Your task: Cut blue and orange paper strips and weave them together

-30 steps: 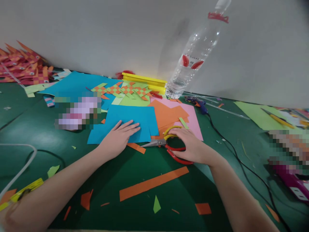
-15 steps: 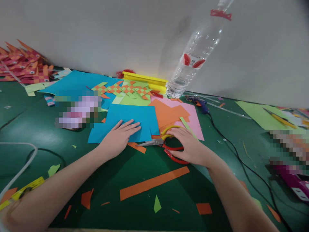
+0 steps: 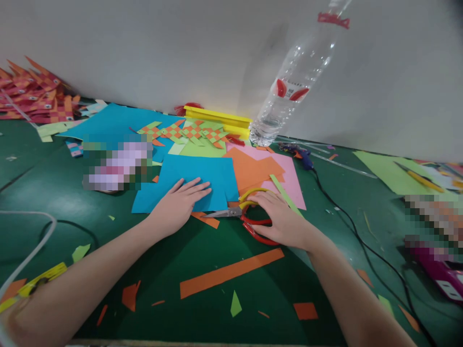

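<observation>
Scissors [image 3: 236, 212], tapered, metal-bladed, sit gripped in the right hand [image 3: 280, 217]; left hand [image 3: 179, 205] splays on blue paper [image 3: 202, 168].

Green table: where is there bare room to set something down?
Left, between the blurred lilac item and the white cable; right, between the black cord and the light-green sheet, small scraps aside. Crowded behind the front blue sheet: woven fish, yellow strip, bottle.

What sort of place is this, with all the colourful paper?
Probably a craft table: the right hand holds scissors, the left hand rests on blue paper, and woven paper fish lie beyond.
</observation>
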`<state>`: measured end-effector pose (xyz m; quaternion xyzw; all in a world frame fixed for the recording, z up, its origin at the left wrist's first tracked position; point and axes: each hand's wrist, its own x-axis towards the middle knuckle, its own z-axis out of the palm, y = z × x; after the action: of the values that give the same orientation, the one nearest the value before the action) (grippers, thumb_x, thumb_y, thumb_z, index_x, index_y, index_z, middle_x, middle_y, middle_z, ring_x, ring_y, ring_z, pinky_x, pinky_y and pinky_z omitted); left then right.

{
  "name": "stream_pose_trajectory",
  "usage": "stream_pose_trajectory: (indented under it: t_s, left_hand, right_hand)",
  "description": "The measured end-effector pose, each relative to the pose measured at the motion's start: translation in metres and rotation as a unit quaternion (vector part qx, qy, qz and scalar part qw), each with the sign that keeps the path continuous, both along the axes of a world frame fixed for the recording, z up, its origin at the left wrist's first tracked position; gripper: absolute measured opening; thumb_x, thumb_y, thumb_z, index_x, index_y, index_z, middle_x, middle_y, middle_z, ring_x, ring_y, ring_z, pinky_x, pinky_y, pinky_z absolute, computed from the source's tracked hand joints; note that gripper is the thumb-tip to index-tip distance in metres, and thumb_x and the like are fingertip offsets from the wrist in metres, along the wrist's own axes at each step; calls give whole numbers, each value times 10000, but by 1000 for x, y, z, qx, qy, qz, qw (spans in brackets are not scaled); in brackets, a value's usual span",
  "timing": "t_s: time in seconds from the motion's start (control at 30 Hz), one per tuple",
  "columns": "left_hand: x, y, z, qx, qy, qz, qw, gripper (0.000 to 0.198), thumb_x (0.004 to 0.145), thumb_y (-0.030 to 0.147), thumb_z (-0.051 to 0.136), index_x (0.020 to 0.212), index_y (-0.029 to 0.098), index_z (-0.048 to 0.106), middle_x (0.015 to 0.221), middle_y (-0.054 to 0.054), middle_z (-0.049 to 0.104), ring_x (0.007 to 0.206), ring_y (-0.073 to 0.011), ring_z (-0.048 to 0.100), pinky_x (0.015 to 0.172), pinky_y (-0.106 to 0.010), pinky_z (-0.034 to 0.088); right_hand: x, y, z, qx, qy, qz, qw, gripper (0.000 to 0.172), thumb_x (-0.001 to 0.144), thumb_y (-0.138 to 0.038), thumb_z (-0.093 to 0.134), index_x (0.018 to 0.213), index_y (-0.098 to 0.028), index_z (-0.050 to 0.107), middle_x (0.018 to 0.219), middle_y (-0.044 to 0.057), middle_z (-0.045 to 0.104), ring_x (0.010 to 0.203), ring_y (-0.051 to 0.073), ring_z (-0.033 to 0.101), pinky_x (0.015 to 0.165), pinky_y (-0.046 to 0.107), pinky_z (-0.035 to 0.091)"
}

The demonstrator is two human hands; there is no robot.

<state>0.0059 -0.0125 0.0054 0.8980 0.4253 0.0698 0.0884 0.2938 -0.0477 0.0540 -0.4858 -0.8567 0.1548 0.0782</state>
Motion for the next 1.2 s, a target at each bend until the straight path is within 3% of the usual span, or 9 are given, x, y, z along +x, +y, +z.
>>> stream_pose_trajectory:
  t_s: [0.3,0.5,0.6,0.67,0.73,0.87,1.0,1.2]
  left_hand:
    - [1,-1,-3,-2,-13,3,1000,584,890,62,243,1410,253,427,1513,12,367,1430,-181,242,1165,-492,164]
    - [17,-15,4,-33,-111,91,989,474,984,197,205,1431,180,362,1512,-68,370,1437,-203,222,1160,-509,190]
    - [14,-14,15,-38,-165,58,984,440,1002,228,201,1391,214,407,1494,-38,404,1430,-171,241,1166,-455,216]
    - [4,-7,18,-10,-146,1,989,440,994,191,209,1362,223,448,1474,-24,436,1424,-161,256,1170,-439,205]
    - [-8,2,15,24,-100,-50,993,442,989,169,237,1366,239,456,1474,-6,437,1422,-159,260,1180,-440,158]
    - [-21,14,1,17,-44,-105,993,464,993,151,253,1396,301,429,1506,49,382,1438,-141,212,1183,-432,101]
    - [-18,16,-6,-2,-35,-110,993,456,1005,188,251,1412,316,412,1512,58,367,1437,-135,212,1179,-412,108]
    - [-14,14,0,-13,-34,-96,995,460,998,194,260,1414,309,419,1508,54,370,1433,-145,228,1179,-414,102]
  right_hand:
    - [7,2,-1,25,25,10,999,411,740,-328,653,1136,-264,563,1211,66,622,1197,304,525,1093,559,297]
    - [15,4,-2,24,27,12,999,411,745,-347,650,1133,-257,550,1214,77,613,1189,299,527,1065,534,339]
    - [18,4,-1,7,29,10,1000,420,737,-344,655,1135,-261,550,1212,71,610,1179,289,533,1036,502,383]
    - [18,5,-1,-3,33,11,999,419,731,-332,657,1132,-270,551,1212,59,608,1172,278,537,1030,487,394]
    - [18,5,-2,-6,33,13,999,428,724,-318,660,1135,-275,547,1213,50,605,1177,271,531,1047,489,379]
    - [17,5,-4,5,19,13,1000,449,717,-330,669,1146,-276,550,1220,51,606,1207,289,508,1080,529,331]
    - [15,4,-7,11,12,12,1000,458,735,-345,660,1172,-262,552,1260,75,594,1246,314,480,1073,548,332]
    - [12,5,-5,14,1,14,1000,459,773,-356,630,1211,-249,543,1281,86,589,1261,322,472,1088,586,303]
